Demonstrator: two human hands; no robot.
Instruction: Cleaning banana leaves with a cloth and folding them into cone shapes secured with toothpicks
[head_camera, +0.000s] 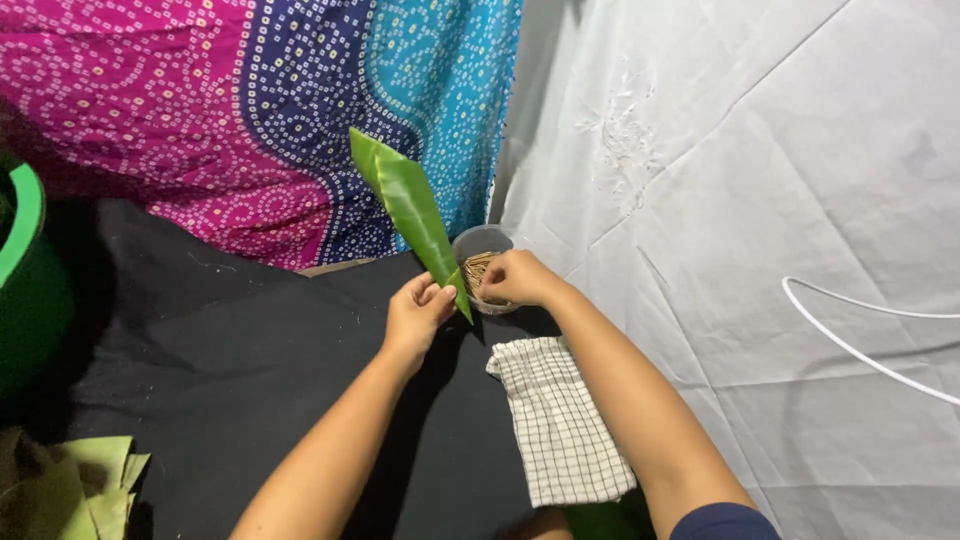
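Long glossy green leaf strip, folded lengthwise (410, 215), held up over the black cloth work surface (220, 350). Its lower, narrow end sits pinched in the left hand (418, 315), fingers curled close around that end, thumb side towards the leaf; the free end rises up and to the left, away from the person, so the long axis runs diagonally from the fingers to a notched tip against the backdrop. Just right of the leaf's lower end stands a small clear round plastic container of thin pale brown sticks (482, 268), almost touching the leaf. The right hand (515, 280) lies over the container's near rim, fingers bunched narrow and dipped among the sticks; whether a stick is actually gripped cannot be told. The left hand is the one on the leaf; the right is just beside it, the leaf's base lying between the two hands. Below the leaf, towards the person, a white cloth with a fine dark check (560, 420) lies flat under the right forearm. Behind the leaf hangs a dotted fabric in pink, navy and turquoise bands (200, 100); right of it, a creased white sheet (750, 180) with a thin white wire loop (860, 345). Far left of the leaf, a green tub rim (25, 225); low left, a stack of cut pale green leaf pieces (95, 485).
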